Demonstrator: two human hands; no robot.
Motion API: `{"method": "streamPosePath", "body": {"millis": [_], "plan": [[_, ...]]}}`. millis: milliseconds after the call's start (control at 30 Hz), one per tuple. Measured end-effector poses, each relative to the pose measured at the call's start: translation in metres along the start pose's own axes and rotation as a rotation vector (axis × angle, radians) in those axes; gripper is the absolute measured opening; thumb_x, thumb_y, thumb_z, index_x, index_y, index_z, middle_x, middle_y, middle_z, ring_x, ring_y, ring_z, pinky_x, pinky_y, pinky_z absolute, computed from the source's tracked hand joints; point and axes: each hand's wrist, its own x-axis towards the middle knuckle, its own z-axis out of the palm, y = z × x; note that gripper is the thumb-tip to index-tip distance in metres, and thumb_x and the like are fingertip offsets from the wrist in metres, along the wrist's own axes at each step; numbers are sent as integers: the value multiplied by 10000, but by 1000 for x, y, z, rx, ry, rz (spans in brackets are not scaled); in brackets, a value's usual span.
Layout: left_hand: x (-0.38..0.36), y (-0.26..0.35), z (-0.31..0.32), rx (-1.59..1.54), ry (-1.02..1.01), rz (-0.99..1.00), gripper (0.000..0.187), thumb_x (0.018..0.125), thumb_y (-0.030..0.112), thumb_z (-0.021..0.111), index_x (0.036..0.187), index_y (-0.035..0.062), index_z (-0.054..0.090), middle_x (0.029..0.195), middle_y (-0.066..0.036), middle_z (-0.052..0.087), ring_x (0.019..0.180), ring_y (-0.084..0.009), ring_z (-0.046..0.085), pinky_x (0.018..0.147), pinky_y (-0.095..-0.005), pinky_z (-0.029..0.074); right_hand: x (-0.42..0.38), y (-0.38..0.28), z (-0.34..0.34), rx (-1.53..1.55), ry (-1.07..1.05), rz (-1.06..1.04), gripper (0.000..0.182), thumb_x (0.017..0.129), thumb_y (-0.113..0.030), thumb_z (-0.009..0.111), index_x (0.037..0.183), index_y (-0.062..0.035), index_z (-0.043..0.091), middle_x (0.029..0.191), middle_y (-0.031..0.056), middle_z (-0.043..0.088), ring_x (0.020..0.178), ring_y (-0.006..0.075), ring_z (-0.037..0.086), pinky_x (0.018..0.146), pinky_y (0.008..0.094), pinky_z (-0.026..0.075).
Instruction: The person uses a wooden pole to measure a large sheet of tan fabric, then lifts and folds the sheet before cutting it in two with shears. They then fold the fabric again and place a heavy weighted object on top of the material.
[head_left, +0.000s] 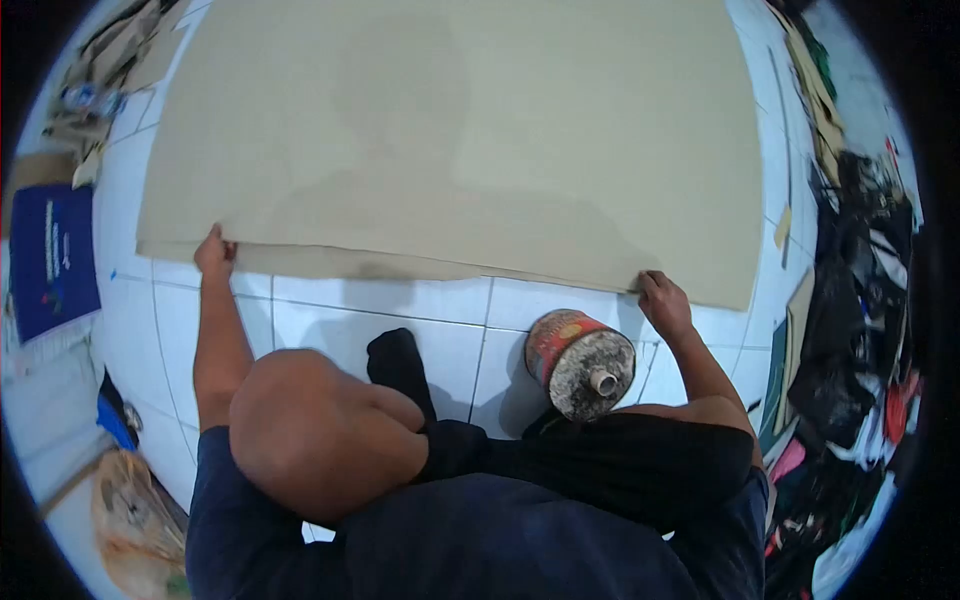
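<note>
A large beige sheet (560,140), fabric or thin board, covers the floor ahead of me. Near its left corner, my left hand (216,252) pinches the near edge. My right hand (664,300) grips the same edge towards the right corner, fingers closed. Between the hands the edge lies doubled, with a lower layer (360,266) showing beneath the upper one. Close to my right forearm is a round, worn red can (582,362), its top crusted grey with a short spout. It stands in front of my knee, apart from the sheet.
White floor tiles (330,300) surround the sheet. On the left lie a dark blue printed cloth (52,250), a plastic bottle (92,100) and a plastic bag (135,520). Black bags (835,330) and mixed scraps line the right side. My bent knee (310,430) and black-socked foot (398,365) are close by.
</note>
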Motion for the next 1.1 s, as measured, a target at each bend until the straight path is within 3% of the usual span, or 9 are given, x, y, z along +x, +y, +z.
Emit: {"method": "streamPosePath", "body": {"millis": [100,233,567,633,733,800,867,967,1100], "plan": [[23,-7,-13,86,-140,10,233,923,194,634,812,-4,582,609,-73,534,480,-164,493,420,-303,396,-7,2,3,-40,20,-4,274,717,-83,659,981,-38,601,899,138,617,816,317,641,698,424,531],[17,-3,-12,133,-131,16,253,936,225,623,834,-4,587,652,-68,561,499,-150,513,436,-275,438,-5,-2,2,-75,38,2,186,712,-73,649,888,-40,599,760,120,579,717,309,625,630,427,518],[50,-20,-30,140,-196,14,219,965,203,561,996,-10,600,847,-80,618,641,-167,600,527,-257,535,-8,-5,7,-58,77,3,125,696,-73,647,797,-50,577,726,115,562,696,305,616,642,420,513],[53,-22,-27,47,-192,-7,221,962,206,558,996,-7,606,817,-81,622,647,-174,608,518,-273,528,-12,2,9,-27,57,-20,198,720,-112,642,899,-47,591,771,137,584,725,323,625,671,434,514],[80,-32,-41,294,-189,152,221,938,229,585,868,19,597,681,-56,585,581,-166,576,469,-305,458,-15,3,12,45,93,1,182,718,-119,628,878,-48,580,768,135,575,765,331,619,677,442,508],[92,-36,-47,516,-186,259,277,919,262,613,751,45,573,621,-35,556,516,-149,529,449,-318,414,-25,16,37,69,161,-26,181,749,-112,591,918,-50,598,889,140,602,895,317,611,804,432,501],[52,-29,-26,160,-217,144,375,913,302,633,622,90,526,570,-11,504,472,-122,477,439,-300,412,-25,8,20,63,224,29,232,723,-88,646,949,-67,600,990,139,598,990,324,579,845,417,484],[42,-21,-22,244,-139,190,341,905,318,640,753,13,618,676,-43,580,521,-134,499,468,-300,431,-25,1,11,106,280,205,255,803,-113,656,1036,-77,557,1197,150,549,1173,354,510,978,439,432],[21,-20,-10,301,-54,225,364,892,307,658,898,-57,657,762,-94,626,600,-164,555,512,-319,463,-35,14,24,184,250,214,380,843,-195,655,1187,-92,532,1300,180,485,1276,379,425,1055,446,374]]}}
